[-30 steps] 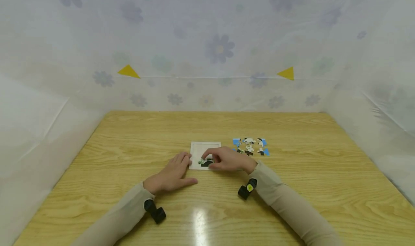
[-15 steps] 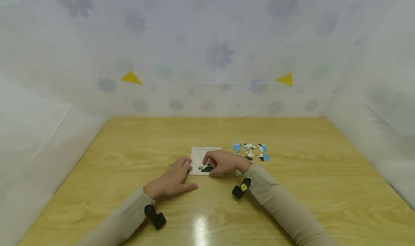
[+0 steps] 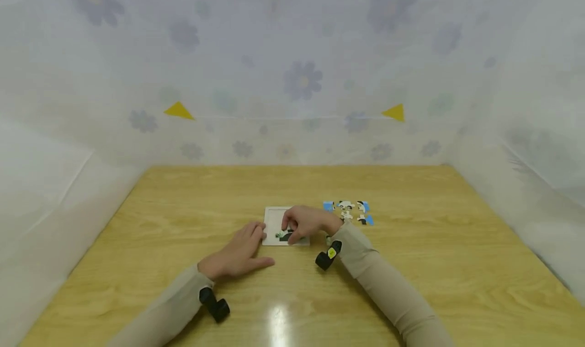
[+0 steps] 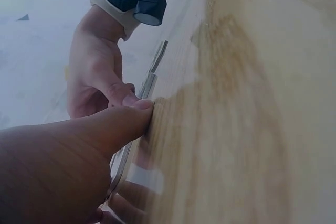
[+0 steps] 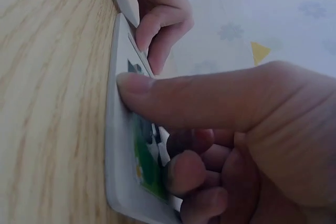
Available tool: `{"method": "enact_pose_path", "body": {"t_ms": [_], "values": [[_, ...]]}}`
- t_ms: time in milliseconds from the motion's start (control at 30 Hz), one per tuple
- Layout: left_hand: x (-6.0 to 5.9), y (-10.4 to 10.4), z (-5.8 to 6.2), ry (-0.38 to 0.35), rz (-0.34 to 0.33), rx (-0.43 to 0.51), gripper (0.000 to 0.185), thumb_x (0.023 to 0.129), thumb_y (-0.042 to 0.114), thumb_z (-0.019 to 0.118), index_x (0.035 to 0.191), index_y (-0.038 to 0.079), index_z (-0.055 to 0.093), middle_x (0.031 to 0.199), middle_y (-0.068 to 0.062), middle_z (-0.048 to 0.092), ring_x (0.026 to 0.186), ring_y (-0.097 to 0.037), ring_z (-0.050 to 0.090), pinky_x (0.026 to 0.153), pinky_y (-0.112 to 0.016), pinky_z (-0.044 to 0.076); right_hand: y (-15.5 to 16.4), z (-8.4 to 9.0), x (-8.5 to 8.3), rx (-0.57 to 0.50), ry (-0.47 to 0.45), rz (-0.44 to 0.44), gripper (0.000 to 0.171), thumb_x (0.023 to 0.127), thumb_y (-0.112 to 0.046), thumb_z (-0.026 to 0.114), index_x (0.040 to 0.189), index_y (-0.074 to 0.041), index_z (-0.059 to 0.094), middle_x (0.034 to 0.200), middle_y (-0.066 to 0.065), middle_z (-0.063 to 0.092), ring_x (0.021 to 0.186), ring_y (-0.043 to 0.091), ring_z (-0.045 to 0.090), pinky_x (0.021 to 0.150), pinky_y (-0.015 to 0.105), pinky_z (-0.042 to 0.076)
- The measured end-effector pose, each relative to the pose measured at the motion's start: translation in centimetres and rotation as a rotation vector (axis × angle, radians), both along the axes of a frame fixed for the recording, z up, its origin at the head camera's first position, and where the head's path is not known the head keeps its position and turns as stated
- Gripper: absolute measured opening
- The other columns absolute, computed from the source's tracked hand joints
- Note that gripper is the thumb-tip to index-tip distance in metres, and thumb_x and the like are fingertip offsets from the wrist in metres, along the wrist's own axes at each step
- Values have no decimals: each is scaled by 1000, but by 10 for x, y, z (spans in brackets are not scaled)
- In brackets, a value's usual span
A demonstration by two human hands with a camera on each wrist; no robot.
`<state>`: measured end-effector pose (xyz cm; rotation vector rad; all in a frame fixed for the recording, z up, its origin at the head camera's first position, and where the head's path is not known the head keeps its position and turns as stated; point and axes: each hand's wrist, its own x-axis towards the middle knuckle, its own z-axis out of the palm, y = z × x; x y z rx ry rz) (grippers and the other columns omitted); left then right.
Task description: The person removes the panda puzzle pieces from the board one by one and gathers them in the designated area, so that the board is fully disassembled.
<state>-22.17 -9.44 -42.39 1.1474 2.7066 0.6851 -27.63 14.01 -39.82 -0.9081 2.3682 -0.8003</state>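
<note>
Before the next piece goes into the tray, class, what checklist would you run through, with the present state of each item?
1. Puzzle tray flat on the table: ok.
2. Left hand steadies the tray's left edge with straight fingers: ok.
3. Right hand has the piece in the tray under its fingers: ok.
4. That piece fully seated: cannot tell, the fingers cover much of it.
5. Loose pieces lie to the right of the tray, apart from it: ok.
6. Right hand free to fetch another piece: not ok, it is on the tray.
</note>
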Motion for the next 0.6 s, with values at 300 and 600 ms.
{"method": "enact_pose_path", "body": {"t_ms": [300, 600], "values": [[-4, 0, 0, -5, 12, -16, 53, 90, 45, 63, 116, 1, 48, 138, -20, 35, 129, -36, 35, 104, -56, 31, 2, 3, -2, -54, -23, -12, 25, 77, -2, 77, 92, -3, 57, 66, -4, 43, 58, 6, 38, 60, 18, 36], [-4, 4, 1, -7, 11, -14, 53, 90, 46, 62, 116, 2, 47, 134, -17, 36, 124, -33, 37, 102, -54, 33, 7, 9, 1, -117, -71, 1, 14, 85, -1, 69, 86, -5, 56, 78, -2, 51, 66, 9, 44, 64, 22, 39]]}}
